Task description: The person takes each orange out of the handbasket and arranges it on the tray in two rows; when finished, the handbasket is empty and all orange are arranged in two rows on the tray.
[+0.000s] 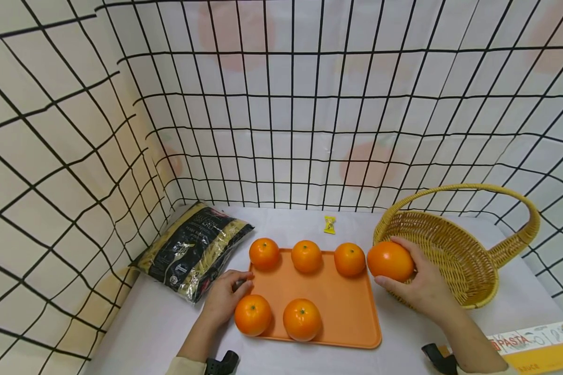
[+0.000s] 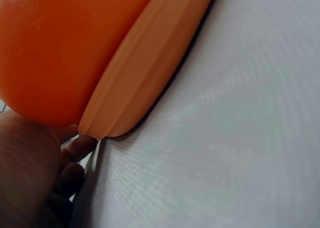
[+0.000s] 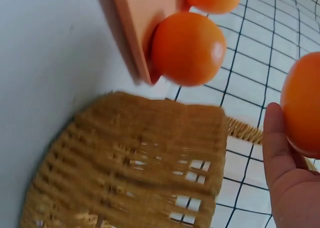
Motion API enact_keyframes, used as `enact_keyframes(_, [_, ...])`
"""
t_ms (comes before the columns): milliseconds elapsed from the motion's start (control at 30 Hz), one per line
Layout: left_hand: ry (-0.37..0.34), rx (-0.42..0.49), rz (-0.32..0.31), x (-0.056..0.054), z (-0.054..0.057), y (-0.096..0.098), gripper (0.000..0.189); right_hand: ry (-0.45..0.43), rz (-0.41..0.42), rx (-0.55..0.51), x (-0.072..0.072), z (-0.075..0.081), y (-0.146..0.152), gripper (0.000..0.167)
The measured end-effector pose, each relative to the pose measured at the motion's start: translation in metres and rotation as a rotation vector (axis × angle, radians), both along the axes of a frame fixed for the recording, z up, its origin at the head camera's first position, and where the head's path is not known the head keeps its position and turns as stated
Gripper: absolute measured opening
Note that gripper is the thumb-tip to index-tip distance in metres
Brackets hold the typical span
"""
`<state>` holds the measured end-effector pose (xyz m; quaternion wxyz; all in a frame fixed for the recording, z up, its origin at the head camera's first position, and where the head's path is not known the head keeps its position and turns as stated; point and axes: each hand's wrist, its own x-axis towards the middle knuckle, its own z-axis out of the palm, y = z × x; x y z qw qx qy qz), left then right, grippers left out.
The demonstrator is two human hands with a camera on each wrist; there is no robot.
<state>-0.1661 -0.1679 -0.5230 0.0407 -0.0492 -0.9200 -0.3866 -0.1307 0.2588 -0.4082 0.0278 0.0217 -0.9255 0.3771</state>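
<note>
My right hand (image 1: 427, 286) holds an orange (image 1: 390, 261) between thumb and fingers, raised between the tray and the wicker basket (image 1: 455, 229). The same orange (image 3: 305, 105) shows at the right edge of the right wrist view. My left hand (image 1: 226, 297) grips the left rim of the orange tray (image 1: 338, 307); its curled fingers (image 2: 75, 150) show by the tray's edge in the left wrist view. Three oranges stand along the tray's back, one of them at the middle (image 1: 306, 256). Two more sit in front, including a front-left orange (image 1: 253, 315) close to my left hand.
A black and gold bag of pasta (image 1: 192, 250) lies left of the tray. Behind the tray is a small yellow wrapped candy (image 1: 329, 225). A pasta box (image 1: 539, 346) lies at the front right. Black wire grid (image 1: 291, 130) encloses the back and sides.
</note>
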Motion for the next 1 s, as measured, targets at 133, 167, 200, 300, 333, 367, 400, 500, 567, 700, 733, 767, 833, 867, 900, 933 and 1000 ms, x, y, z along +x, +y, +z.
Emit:
enact_keyframes(133, [0.0,0.008,-0.006,0.0,0.0,0.0,0.022,0.03,0.029,0.017,0.003,-0.003,-0.009,0.094])
enact_keyframes(167, [0.0,0.01,-0.007,0.0,0.0,0.0,0.022,0.033,0.03,0.023,0.004,-0.004,-0.012,0.094])
enact_keyframes(200, [0.0,0.011,-0.008,0.0,0.0,0.0,0.022,0.036,0.029,0.025,0.004,-0.004,-0.014,0.094])
enact_keyframes(300, [0.0,0.008,-0.006,0.0,0.0,0.0,0.021,0.042,0.031,0.022,0.005,-0.007,-0.022,0.094])
enact_keyframes(333, [0.0,0.006,-0.004,0.0,0.001,0.0,0.021,0.041,0.036,0.017,0.006,-0.008,-0.024,0.094])
enact_keyframes(367, [0.002,0.003,-0.003,0.0,0.001,0.0,0.021,0.039,0.039,0.011,0.006,-0.009,-0.026,0.093])
enact_keyframes(400, [0.0,0.002,-0.001,0.0,0.001,0.0,0.021,0.032,0.045,0.007,0.006,-0.01,-0.028,0.094])
enact_keyframes(500, [0.003,0.002,0.001,0.0,0.001,0.0,0.021,0.014,0.064,-0.022,0.007,-0.014,-0.033,0.094])
enact_keyframes(567, [0.008,0.003,-0.002,0.0,0.001,0.0,0.022,-0.005,0.075,-0.048,0.007,-0.017,-0.036,0.094])
enact_keyframes(700, [0.011,0.004,-0.006,0.001,0.001,0.0,0.022,-0.035,0.088,-0.073,0.007,-0.022,-0.041,0.091])
enact_keyframes(733, [0.017,0.0,-0.007,0.001,0.001,0.0,0.022,-0.043,0.094,-0.078,0.007,-0.024,-0.042,0.09])
enact_keyframes(767, [0.016,0.0,-0.004,0.001,0.001,0.0,0.022,-0.052,0.099,-0.086,0.007,-0.025,-0.044,0.089])
enact_keyframes(833, [0.013,0.002,0.0,0.001,0.001,0.0,0.023,-0.076,0.108,-0.103,0.006,-0.027,-0.047,0.088])
enact_keyframes(867, [0.016,0.001,0.001,0.001,0.002,0.0,0.023,-0.095,0.113,-0.118,0.006,-0.028,-0.048,0.087])
enact_keyframes(900, [0.017,0.002,0.0,0.001,0.002,0.0,0.023,-0.112,0.123,-0.134,0.006,-0.029,-0.05,0.086])
enact_keyframes(933, [0.02,0.0,-0.002,0.001,0.002,0.0,0.023,-0.13,0.131,-0.142,0.006,-0.03,-0.051,0.086])
enact_keyframes(1000, [0.019,0.002,-0.001,0.001,0.002,0.0,0.023,-0.167,0.136,-0.154,0.005,-0.032,-0.054,0.085])
